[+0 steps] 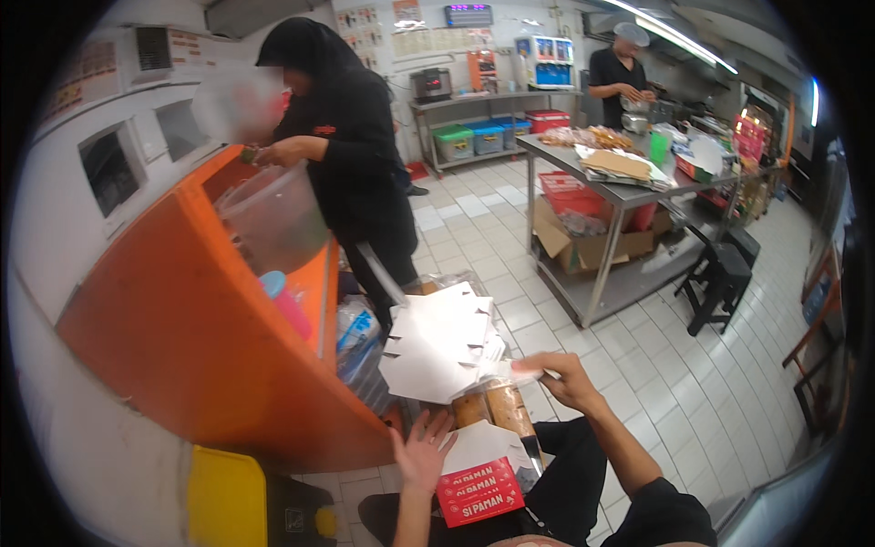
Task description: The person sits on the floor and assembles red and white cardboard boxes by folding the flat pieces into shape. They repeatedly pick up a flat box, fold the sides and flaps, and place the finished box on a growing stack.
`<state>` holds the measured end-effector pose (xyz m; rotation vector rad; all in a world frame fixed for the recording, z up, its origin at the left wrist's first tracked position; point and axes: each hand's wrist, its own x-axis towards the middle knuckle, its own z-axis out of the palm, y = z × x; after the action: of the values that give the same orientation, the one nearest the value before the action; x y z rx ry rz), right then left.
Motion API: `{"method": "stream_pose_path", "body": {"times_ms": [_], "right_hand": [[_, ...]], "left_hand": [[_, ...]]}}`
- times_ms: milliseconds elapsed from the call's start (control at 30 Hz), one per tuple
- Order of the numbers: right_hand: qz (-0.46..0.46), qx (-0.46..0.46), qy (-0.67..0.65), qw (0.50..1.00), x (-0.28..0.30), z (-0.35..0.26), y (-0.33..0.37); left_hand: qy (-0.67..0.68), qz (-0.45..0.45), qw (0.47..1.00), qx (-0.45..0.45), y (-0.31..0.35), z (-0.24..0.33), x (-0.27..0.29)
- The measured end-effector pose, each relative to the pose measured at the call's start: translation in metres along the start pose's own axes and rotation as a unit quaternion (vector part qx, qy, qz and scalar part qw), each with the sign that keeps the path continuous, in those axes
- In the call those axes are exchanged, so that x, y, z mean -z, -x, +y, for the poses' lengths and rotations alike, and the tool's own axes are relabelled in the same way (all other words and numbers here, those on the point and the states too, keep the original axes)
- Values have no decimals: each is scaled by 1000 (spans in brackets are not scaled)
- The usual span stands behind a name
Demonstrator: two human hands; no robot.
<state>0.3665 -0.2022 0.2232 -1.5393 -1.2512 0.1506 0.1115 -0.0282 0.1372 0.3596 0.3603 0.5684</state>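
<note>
White carton sheets (433,342): right hand (563,383) pinches a pale piece (506,368) at their right; left hand (424,453), spread wide, on their near side; snagging notches (476,346) could drag them askew.

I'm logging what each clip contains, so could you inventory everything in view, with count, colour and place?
card sheets: several, white, centre front
printed cartons: at least three overlapping, red and white, on the lap
counter: one, orange, left
tub: one, translucent, at the counter
bin lid: one, yellow, lower left
steel table: one, silver, right
cardboard box: one, brown, under the tabletop
container: one, green, on the table
storage bins: four, green, blue and red, under the back bench
stool: at least one, black, right
co-workers: two, dark clothes, beside the counter and back right
left hand: one, bare, open beside the cartons
right hand: one, bare, by the sheets, grip unclear
</note>
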Motion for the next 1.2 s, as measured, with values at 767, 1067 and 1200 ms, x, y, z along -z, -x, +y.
{"method": "stream_pose_path", "body": {"times_ms": [767,1067,1200], "right_hand": [[-399,148,354,832,5,-93,87],[-20,-32,-544,838,-115,-48,55],[103,-164,-670,717,-87,-56,33]], "left_hand": [[-545,79,754,-359,-1,57,-95],[-630,-180,530,-538,6,-1,-97],[-743,-251,358,-507,19,4,-109]]}}
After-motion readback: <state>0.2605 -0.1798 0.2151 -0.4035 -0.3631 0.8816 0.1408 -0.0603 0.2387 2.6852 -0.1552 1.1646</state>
